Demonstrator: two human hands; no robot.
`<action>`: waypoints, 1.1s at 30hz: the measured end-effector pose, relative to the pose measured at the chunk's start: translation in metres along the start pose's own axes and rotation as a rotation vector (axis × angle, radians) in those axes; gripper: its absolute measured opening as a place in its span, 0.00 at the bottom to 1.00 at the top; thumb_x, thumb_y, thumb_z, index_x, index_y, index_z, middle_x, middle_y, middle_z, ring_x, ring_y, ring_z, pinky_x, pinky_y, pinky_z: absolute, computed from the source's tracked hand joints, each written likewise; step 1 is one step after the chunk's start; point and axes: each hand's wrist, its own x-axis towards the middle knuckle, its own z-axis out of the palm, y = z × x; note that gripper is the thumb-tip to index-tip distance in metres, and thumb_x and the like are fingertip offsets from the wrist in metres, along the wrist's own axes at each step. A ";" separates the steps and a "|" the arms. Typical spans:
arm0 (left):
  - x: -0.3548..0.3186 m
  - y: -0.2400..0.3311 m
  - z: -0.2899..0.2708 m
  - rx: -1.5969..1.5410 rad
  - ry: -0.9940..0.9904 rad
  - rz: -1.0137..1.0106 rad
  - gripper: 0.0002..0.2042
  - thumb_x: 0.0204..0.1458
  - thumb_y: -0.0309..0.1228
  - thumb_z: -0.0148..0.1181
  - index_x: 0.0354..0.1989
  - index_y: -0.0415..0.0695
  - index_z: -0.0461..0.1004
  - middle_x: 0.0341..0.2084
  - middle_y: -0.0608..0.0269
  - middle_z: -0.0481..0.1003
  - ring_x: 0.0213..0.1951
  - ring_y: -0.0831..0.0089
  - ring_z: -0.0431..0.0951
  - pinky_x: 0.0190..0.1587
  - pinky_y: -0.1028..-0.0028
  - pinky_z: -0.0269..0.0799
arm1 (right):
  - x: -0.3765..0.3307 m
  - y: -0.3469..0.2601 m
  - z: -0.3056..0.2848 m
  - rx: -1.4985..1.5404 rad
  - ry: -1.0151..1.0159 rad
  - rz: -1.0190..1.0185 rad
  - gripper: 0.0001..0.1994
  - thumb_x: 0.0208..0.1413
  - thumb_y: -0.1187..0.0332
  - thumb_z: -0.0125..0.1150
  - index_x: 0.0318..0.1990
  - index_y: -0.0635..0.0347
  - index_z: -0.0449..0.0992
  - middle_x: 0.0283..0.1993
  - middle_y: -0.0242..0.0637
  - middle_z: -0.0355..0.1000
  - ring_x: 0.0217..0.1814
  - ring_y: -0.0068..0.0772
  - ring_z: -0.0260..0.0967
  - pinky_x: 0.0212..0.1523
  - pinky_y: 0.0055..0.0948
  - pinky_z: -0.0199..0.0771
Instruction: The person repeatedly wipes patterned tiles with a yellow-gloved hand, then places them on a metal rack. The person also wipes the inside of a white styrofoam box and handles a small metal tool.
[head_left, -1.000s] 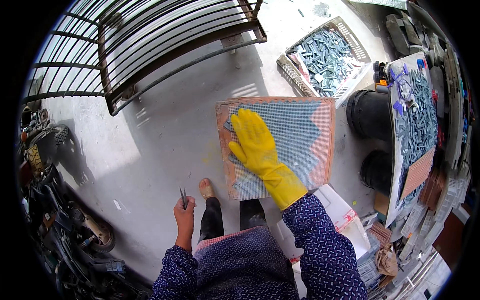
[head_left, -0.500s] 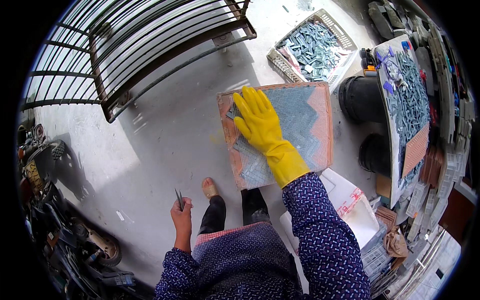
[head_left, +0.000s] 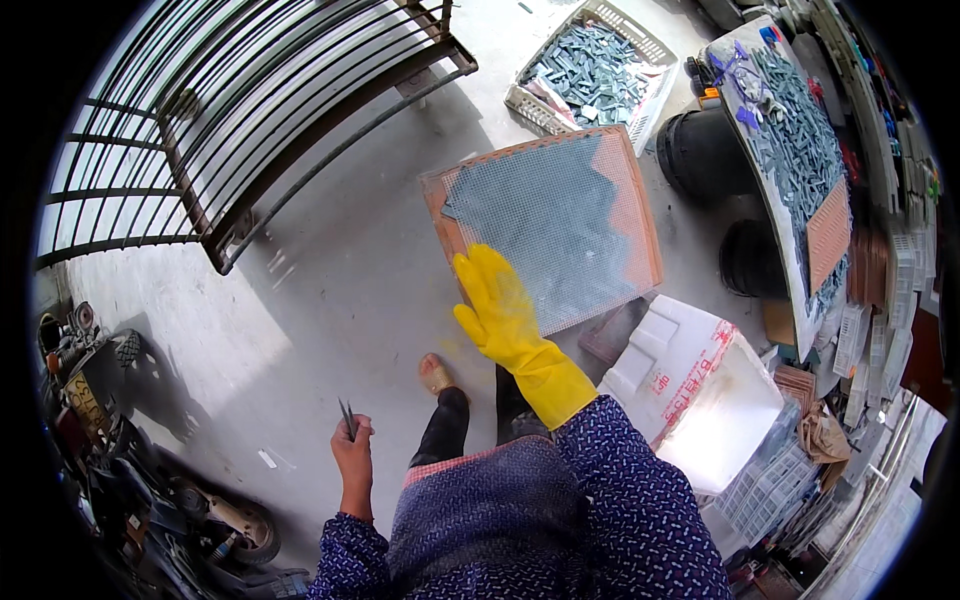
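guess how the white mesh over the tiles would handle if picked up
The white mesh would probably be floppy, looking like a thin open grid. It may be light, being mostly gaps. If it clings to the blue-grey tiles beneath, which I can't tell, it could feel heavier.

A long-cuffed yellow rubber glove (head_left: 548,378) covers the right hand (head_left: 502,312). Navy sleeves (head_left: 640,480) carry small pale dashes; below show a pink-checked hem (head_left: 478,458), black trousers (head_left: 441,428) and a tan sandal (head_left: 438,379).

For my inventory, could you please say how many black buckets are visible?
2: one black bucket near the pale crate, a second black bucket nearer the white box; others may be hidden.
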 end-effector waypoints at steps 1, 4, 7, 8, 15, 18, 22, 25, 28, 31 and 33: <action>0.000 -0.002 -0.005 0.006 0.009 -0.018 0.04 0.50 0.29 0.54 0.28 0.43 0.70 0.17 0.73 0.67 0.13 0.89 0.56 0.14 0.85 0.48 | 0.003 0.022 -0.017 -0.158 0.090 0.099 0.27 0.51 0.59 0.52 0.58 0.57 0.57 0.62 0.48 0.52 0.64 0.49 0.48 0.63 0.40 0.45; 0.001 -0.011 -0.018 -0.014 0.024 -0.067 0.04 0.50 0.29 0.54 0.28 0.43 0.70 0.16 0.73 0.67 0.12 0.89 0.55 0.14 0.84 0.47 | 0.001 0.083 -0.065 -0.515 0.262 0.322 0.27 0.52 0.59 0.51 0.58 0.59 0.58 0.61 0.48 0.53 0.64 0.48 0.48 0.64 0.41 0.41; 0.002 -0.028 -0.025 -0.027 0.053 -0.121 0.04 0.50 0.29 0.54 0.29 0.43 0.70 0.17 0.73 0.67 0.12 0.89 0.54 0.14 0.84 0.47 | -0.017 0.056 -0.035 -0.565 0.123 0.410 0.27 0.52 0.57 0.50 0.58 0.61 0.58 0.61 0.49 0.53 0.64 0.49 0.47 0.65 0.42 0.37; 0.002 -0.030 -0.021 -0.027 0.028 -0.109 0.03 0.50 0.29 0.54 0.29 0.43 0.70 0.17 0.73 0.67 0.12 0.89 0.54 0.14 0.84 0.47 | -0.021 0.042 -0.018 -0.532 0.076 0.405 0.28 0.52 0.56 0.50 0.58 0.61 0.57 0.61 0.49 0.53 0.64 0.49 0.46 0.65 0.42 0.36; -0.015 -0.001 0.015 0.050 -0.085 -0.029 0.03 0.50 0.29 0.55 0.28 0.44 0.70 0.17 0.73 0.67 0.13 0.89 0.56 0.15 0.85 0.48 | -0.027 -0.045 0.035 -0.040 0.001 0.113 0.29 0.51 0.56 0.51 0.58 0.61 0.57 0.62 0.48 0.51 0.65 0.46 0.46 0.66 0.40 0.36; -0.015 0.011 0.018 0.082 -0.122 0.011 0.04 0.50 0.30 0.54 0.28 0.43 0.70 0.16 0.73 0.67 0.13 0.88 0.56 0.15 0.84 0.49 | -0.028 -0.010 0.008 -0.127 0.067 0.232 0.28 0.52 0.57 0.49 0.59 0.59 0.56 0.63 0.46 0.50 0.66 0.45 0.44 0.66 0.37 0.37; -0.005 -0.008 0.005 0.105 -0.078 -0.031 0.04 0.50 0.30 0.54 0.28 0.43 0.70 0.16 0.73 0.66 0.12 0.88 0.55 0.14 0.84 0.48 | -0.033 0.069 -0.040 -0.315 -0.040 0.341 0.27 0.54 0.57 0.47 0.61 0.52 0.54 0.65 0.41 0.48 0.67 0.41 0.42 0.66 0.35 0.38; -0.008 -0.006 0.014 0.115 -0.103 -0.045 0.04 0.49 0.30 0.54 0.29 0.44 0.70 0.16 0.73 0.66 0.12 0.89 0.54 0.12 0.84 0.46 | -0.037 0.108 -0.068 -0.448 0.027 0.496 0.27 0.54 0.55 0.46 0.61 0.49 0.54 0.65 0.40 0.47 0.68 0.40 0.40 0.66 0.36 0.35; -0.009 -0.002 0.025 0.132 -0.108 -0.044 0.04 0.49 0.30 0.55 0.29 0.44 0.70 0.16 0.72 0.66 0.11 0.88 0.54 0.12 0.84 0.45 | -0.040 0.136 -0.085 -0.502 0.171 0.626 0.28 0.54 0.56 0.47 0.61 0.54 0.54 0.65 0.43 0.47 0.68 0.40 0.41 0.66 0.38 0.35; -0.013 0.007 0.038 0.144 -0.093 -0.049 0.04 0.49 0.30 0.55 0.29 0.43 0.70 0.16 0.72 0.66 0.12 0.88 0.56 0.14 0.84 0.48 | -0.039 0.147 -0.094 -0.544 0.302 0.698 0.28 0.53 0.56 0.49 0.60 0.58 0.55 0.64 0.45 0.49 0.67 0.41 0.43 0.66 0.39 0.35; -0.013 0.011 0.048 0.124 -0.098 -0.035 0.04 0.49 0.29 0.55 0.28 0.42 0.69 0.15 0.72 0.66 0.12 0.88 0.56 0.13 0.84 0.48 | -0.043 0.128 -0.081 -0.408 0.264 0.552 0.29 0.52 0.56 0.50 0.59 0.61 0.55 0.63 0.46 0.50 0.66 0.42 0.44 0.66 0.40 0.36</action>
